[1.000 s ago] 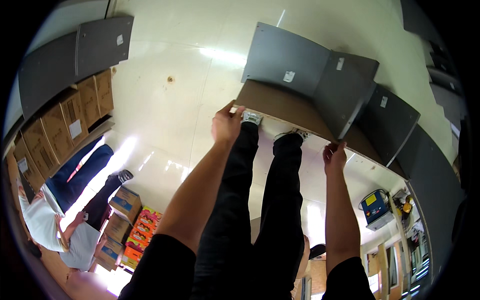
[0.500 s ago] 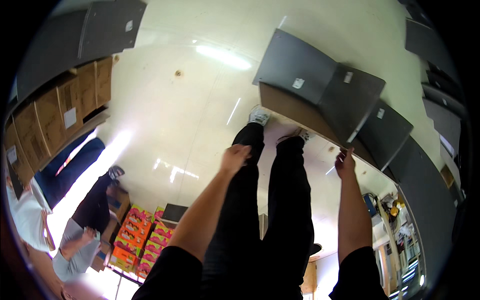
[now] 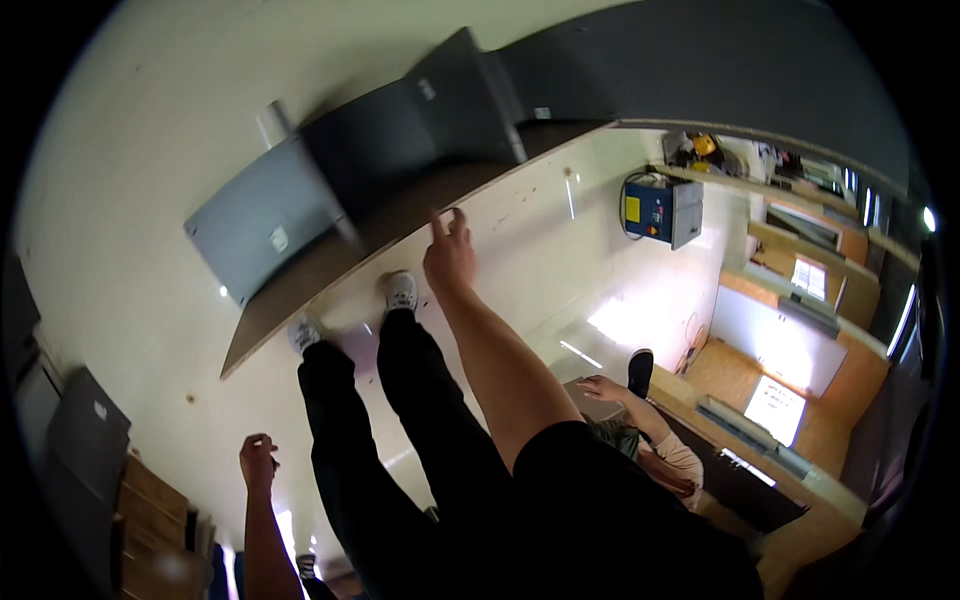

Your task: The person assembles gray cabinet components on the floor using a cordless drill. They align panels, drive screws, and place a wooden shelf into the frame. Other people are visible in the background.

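My right hand [image 3: 450, 258] reaches forward with its fingers extended and apart, nothing in it. Its fingertips are close to the front edge of a long brown board [image 3: 300, 297]; whether they touch it I cannot tell. Dark grey panels stand along this board, among them an upright divider [image 3: 465, 95] and a lighter grey panel [image 3: 255, 225] with a small white label. Off to the left my left hand [image 3: 259, 462] hangs empty, its fingers loosely bent with a gap at the thumb, away from the board.
A blue machine [image 3: 650, 208] with a yellow label sits on the pale floor [image 3: 130, 240] at right. Beside my right arm a person [image 3: 655, 440] is low down, one arm stretched out. Brown cartons [image 3: 150, 500] and dark panels [image 3: 85, 435] stand at lower left.
My view has turned to the right, bringing the blue machine and the person in. The panels now lie further left in view. My right hand's fingers have stretched out beside the board; my left hand hangs farther out.
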The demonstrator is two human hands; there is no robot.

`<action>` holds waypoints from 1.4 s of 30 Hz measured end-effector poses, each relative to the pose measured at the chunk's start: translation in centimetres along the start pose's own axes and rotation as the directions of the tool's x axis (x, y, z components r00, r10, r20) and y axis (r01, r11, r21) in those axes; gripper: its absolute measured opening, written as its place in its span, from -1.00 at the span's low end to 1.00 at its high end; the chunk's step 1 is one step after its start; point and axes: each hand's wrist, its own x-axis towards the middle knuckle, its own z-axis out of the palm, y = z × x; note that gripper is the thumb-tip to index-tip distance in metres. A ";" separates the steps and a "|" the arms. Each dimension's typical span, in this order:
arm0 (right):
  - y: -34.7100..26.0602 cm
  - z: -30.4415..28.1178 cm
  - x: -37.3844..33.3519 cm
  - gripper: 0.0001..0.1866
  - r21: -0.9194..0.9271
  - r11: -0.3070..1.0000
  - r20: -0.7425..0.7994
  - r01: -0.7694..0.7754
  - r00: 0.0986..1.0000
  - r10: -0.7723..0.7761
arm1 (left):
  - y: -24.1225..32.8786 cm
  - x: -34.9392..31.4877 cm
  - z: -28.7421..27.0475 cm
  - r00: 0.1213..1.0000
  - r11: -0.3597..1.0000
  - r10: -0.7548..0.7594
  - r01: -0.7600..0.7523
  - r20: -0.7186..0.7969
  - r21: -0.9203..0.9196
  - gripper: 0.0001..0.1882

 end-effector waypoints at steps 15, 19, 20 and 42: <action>3.9 -1.6 2.3 -0.30 0.163 0.971 0.279 0.176 0.936 -0.216 | 14.3 -5.8 14.6 0.936 0.910 0.349 -0.351 0.049 0.222 -0.73; 5.6 -1.9 2.8 -0.30 0.275 0.936 0.263 0.221 0.919 -0.294 | 15.3 -0.1 13.0 0.694 0.870 0.492 -0.413 -0.526 0.268 -0.37; 5.6 -2.0 3.1 -0.30 0.407 0.911 0.262 0.069 0.946 -0.189 | 16.5 1.0 11.8 0.651 0.914 0.405 -0.308 -0.642 0.265 -0.32; 3.8 1.7 7.0 0.06 0.700 0.512 0.419 -0.498 0.867 0.271 | 11.3 10.5 -0.7 0.895 0.799 -0.411 0.261 -0.175 -0.541 -0.85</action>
